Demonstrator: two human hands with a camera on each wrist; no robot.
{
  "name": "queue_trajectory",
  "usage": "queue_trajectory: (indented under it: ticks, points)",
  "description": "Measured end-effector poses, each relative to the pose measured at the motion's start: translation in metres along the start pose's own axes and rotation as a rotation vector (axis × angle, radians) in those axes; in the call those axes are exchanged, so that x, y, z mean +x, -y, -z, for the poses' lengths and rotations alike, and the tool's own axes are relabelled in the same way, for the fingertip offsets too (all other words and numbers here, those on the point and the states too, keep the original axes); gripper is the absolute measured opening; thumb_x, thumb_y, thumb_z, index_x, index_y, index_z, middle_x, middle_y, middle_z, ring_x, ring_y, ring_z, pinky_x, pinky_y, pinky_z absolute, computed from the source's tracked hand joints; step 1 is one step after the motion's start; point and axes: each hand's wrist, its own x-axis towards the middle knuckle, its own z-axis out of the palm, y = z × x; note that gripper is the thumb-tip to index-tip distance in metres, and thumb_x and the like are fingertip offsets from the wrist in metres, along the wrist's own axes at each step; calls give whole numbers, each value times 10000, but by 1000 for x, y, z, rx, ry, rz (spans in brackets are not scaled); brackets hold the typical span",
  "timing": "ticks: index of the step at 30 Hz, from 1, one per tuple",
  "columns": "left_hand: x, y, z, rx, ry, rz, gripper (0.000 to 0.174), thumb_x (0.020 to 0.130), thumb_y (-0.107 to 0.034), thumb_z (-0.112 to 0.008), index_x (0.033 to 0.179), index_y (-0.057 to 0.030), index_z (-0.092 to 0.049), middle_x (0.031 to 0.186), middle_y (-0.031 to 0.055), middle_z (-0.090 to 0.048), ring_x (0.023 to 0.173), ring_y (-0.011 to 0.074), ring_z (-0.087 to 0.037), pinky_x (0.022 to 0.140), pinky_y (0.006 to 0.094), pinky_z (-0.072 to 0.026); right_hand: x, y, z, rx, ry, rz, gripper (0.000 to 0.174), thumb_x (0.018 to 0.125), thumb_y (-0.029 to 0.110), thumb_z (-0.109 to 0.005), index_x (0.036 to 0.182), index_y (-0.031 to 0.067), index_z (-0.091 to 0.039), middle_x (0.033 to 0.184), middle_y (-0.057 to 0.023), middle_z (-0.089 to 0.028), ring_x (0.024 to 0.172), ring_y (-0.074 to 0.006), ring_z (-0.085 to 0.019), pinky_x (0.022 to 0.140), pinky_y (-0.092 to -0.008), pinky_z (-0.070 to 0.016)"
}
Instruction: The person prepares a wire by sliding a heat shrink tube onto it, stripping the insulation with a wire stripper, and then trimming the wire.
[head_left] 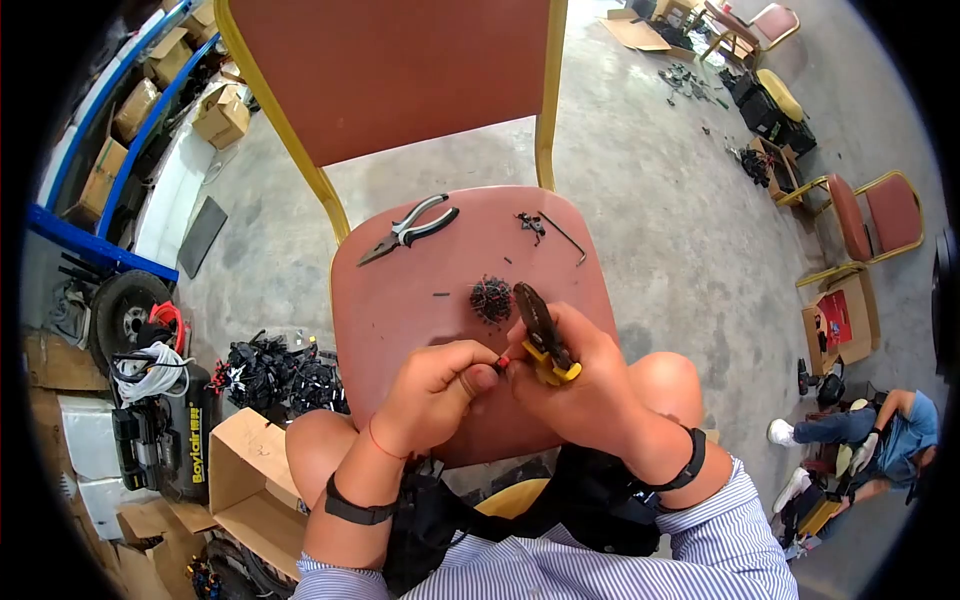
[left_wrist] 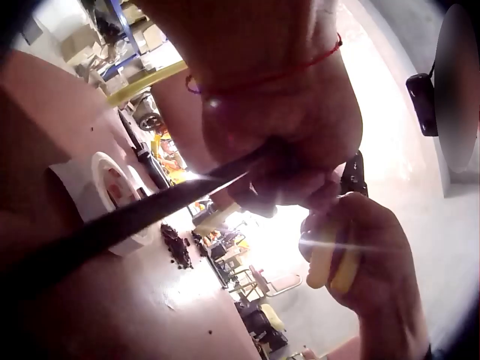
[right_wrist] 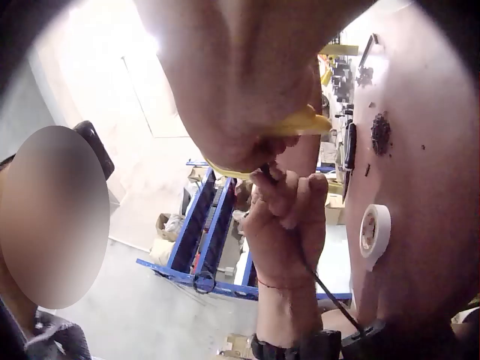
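Note:
A red chair seat (head_left: 400,310) stands in front of my knees. My left hand (head_left: 440,385) pinches a thin black wire with a small red tip (head_left: 503,362) between thumb and forefinger. The wire (right_wrist: 324,289) trails down past the wrist. My right hand (head_left: 580,380) grips yellow-handled pliers (head_left: 545,345), whose dark jaws point away from me, right beside the red tip. Both hands touch above the seat's near edge. In the left wrist view the left hand (left_wrist: 285,127) is above the right hand (left_wrist: 367,255), which holds the yellow handles (left_wrist: 330,259). The right wrist view shows the right hand (right_wrist: 240,82) and the handles (right_wrist: 300,126).
On the seat lie a heap of small dark pieces (head_left: 491,298), grey-handled pliers (head_left: 410,228), a thin metal rod (head_left: 565,238) and a white tape roll (right_wrist: 375,231). Black parts (head_left: 270,375) and a cardboard box (head_left: 245,470) sit on the floor left. Chairs (head_left: 870,215) and a seated person (head_left: 880,430) are right.

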Motion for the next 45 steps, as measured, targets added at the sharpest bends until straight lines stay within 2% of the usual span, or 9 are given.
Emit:
queue_trajectory:
  ticks: [5, 7, 16, 25, 28, 32, 34, 40, 45]
  points:
    - [-1, 7, -6, -138, 229, -140, 93, 1015, -63, -631, 1023, 3, -695, 764, 48, -656, 666, 116, -621, 612, 283, -501, 5, -2, 2, 142, -23, -58, 227, 945, -6, -701, 1154, 20, -616, 986, -73, -721, 930, -149, -706, 831, -300, -573]
    - [-3, 6, -7, -264, 199, 1, 172, 1070, -128, -578, 1048, -4, -695, 798, 47, -677, 714, 115, -631, 627, 267, -496, 6, 0, 7, 221, 24, -142, 215, 960, -11, -690, 1160, 21, -619, 1006, -58, -718, 963, -142, -697, 862, -292, -563]
    - [1, 2, 13, -363, 9, -38, 333, 1086, -316, -578, 1090, 2, -677, 826, 48, -670, 727, 125, -625, 644, 256, -485, 25, -12, 16, 92, 46, -300, 225, 951, -19, -683, 1171, 9, -643, 1053, -67, -741, 1025, -146, -701, 911, -297, -547]
    - [9, 4, 14, -300, -155, 75, 267, 1089, -270, -584, 1139, -18, -656, 859, 19, -667, 716, 87, -589, 640, 230, -478, 36, -55, 24, -292, 45, -285, 259, 907, 121, -698, 1144, 17, -696, 1061, -231, -733, 1004, -380, -712, 878, -418, -540]
    - [12, 4, 13, -271, -207, 115, 243, 1092, -252, -578, 1142, -29, -662, 873, 1, -670, 722, 65, -580, 644, 211, -473, 46, -64, 27, -287, 57, -344, 162, 941, 29, -647, 1101, 23, -667, 963, -97, -724, 861, -129, -665, 712, -305, -537]
    - [13, 7, 12, -245, -212, 117, 237, 1091, -252, -583, 1142, -36, -666, 878, -6, -671, 731, 58, -579, 643, 200, -466, 55, -77, 25, -142, 3, -409, 156, 970, 31, -633, 1125, 11, -631, 968, -94, -719, 852, -128, -679, 617, -306, -529]
    - [13, 8, 11, -214, -208, 116, 241, 1089, -255, -586, 1142, -34, -666, 879, -7, -670, 730, 56, -576, 643, 198, -463, 56, -84, 22, 70, -31, -438, 160, 989, 39, -630, 1143, 0, -615, 986, -88, -718, 863, -133, -687, 624, -307, -541]
    - [14, 4, 9, -182, -221, 134, 252, 1086, -249, -593, 1160, -17, -661, 882, -4, -671, 738, 57, -576, 651, 202, -465, 56, -98, 29, -35, -92, -329, 154, 1014, 37, -622, 1158, -9, -596, 1045, -97, -723, 913, -152, -698, 779, -314, -569]
    - [15, 14, 10, -177, -233, 72, 258, 1073, -212, -615, 1202, 8, -652, 927, 22, -698, 780, 84, -609, 715, 234, -504, 55, -70, 30, 26, -92, -481, 168, 1015, 32, -621, 1181, 21, -600, 1029, -76, -718, 881, -126, -678, 747, -283, -549]
